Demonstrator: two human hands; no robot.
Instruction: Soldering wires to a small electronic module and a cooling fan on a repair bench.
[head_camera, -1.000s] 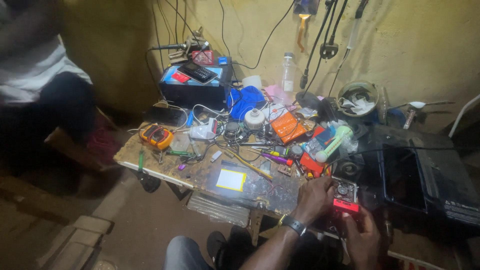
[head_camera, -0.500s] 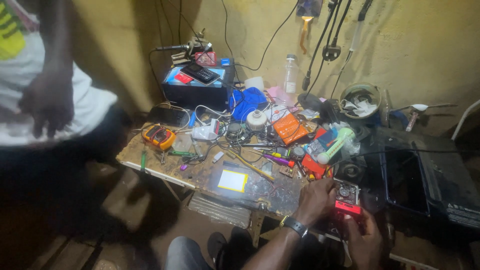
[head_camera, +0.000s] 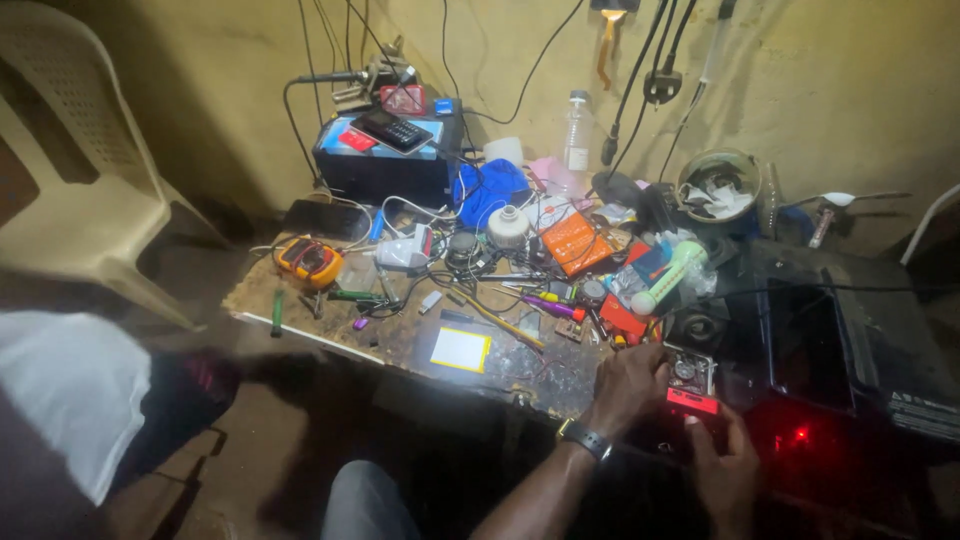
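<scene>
Item: small circuit module (head_camera: 690, 385), silver top with a glowing red face, at the near right edge of the workbench (head_camera: 300, 315), just left of the black appliance casing (head_camera: 850, 350).

Holding: left hand (head_camera: 628, 385) cupped against the module's left side, fingers curled on it; wristwatch (head_camera: 583, 438) on that wrist. Right hand (head_camera: 722, 470) below and near of it, fingertips up at the red face; whether they pinch it or merely touch cannot be told.

Relation: the module lies between the two hands, right of the left hand and beyond the right; its long axis runs near to far. The left hand is closer.

Around: yellow-faced flat pack (head_camera: 460, 350) to the left; orange box (head_camera: 578, 243) and yellow multimeter (head_camera: 308, 260) farther off; pale plastic chair (head_camera: 80, 190) far left.
</scene>
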